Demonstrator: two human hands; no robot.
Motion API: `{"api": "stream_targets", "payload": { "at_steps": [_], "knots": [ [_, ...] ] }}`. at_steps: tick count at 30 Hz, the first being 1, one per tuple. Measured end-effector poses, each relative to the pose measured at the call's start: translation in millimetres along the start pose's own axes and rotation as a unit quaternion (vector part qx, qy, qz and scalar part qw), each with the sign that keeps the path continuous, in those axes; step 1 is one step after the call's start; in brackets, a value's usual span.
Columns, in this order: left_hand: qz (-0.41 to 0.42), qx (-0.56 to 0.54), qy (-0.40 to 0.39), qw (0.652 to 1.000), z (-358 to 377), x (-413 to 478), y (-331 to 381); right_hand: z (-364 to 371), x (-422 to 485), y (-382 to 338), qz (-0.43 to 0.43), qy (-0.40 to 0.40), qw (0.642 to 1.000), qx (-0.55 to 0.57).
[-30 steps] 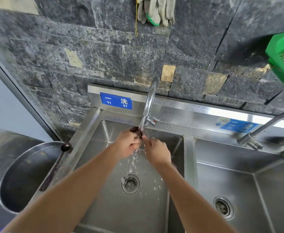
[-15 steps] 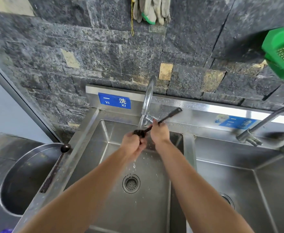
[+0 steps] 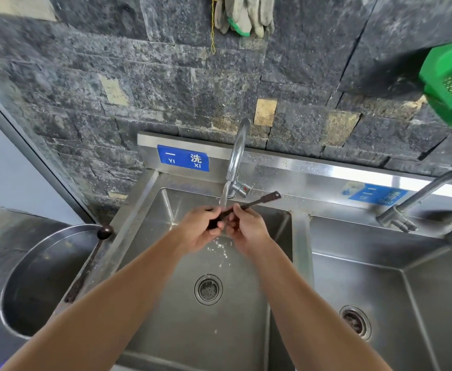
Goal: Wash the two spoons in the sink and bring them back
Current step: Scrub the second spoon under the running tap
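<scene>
Both hands are under the running tap (image 3: 235, 167) over the left sink basin (image 3: 166, 317). A dark spoon (image 3: 262, 200) lies across them, its handle sticking up to the right. My right hand (image 3: 249, 228) pinches the spoon's handle. My left hand (image 3: 200, 228) grips the spoon's bowl end, which its fingers mostly hide. Water splashes down below the hands. A second dark spoon (image 3: 88, 266) lies along the sink's left rim, its round bowl at the far end.
A round steel basin (image 3: 18, 285) stands left of the sink. A second sink basin (image 3: 380, 303) with its own tap (image 3: 428, 196) is on the right. Gloves (image 3: 246, 14) and a green basket (image 3: 449, 84) hang on the stone wall.
The spoon's handle, hidden a second ago, now sticks out to the upper right. My hands have shifted along the spoon under the stream, the right hand lower than half a second ago.
</scene>
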State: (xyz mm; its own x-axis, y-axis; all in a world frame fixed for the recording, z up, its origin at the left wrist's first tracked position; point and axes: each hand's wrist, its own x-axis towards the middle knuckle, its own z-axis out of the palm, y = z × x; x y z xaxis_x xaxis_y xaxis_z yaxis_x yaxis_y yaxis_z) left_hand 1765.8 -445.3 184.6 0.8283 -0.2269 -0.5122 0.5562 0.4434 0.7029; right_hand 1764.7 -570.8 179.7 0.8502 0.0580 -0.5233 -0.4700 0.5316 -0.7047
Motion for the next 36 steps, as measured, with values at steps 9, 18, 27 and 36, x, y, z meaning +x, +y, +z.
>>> {"api": "stream_targets", "payload": {
  "at_steps": [9,18,27,36],
  "knots": [
    [0.054,0.149,0.103,0.982,-13.7,-32.2,2.0,-0.7,22.3,7.3,0.048,0.041,0.991,0.116],
    [0.079,0.199,0.146,0.966,-24.8,-56.1,5.9,16.3,22.6,20.6,0.1,0.063,0.983,0.14],
    [0.048,0.176,0.151,0.971,-36.8,-63.5,-4.0,-1.0,28.7,12.5,0.101,0.078,0.963,0.238],
    [0.001,0.048,0.202,0.978,-84.9,-62.1,13.8,-6.3,17.4,13.5,0.101,-0.093,0.987,0.088]
  ]
}}
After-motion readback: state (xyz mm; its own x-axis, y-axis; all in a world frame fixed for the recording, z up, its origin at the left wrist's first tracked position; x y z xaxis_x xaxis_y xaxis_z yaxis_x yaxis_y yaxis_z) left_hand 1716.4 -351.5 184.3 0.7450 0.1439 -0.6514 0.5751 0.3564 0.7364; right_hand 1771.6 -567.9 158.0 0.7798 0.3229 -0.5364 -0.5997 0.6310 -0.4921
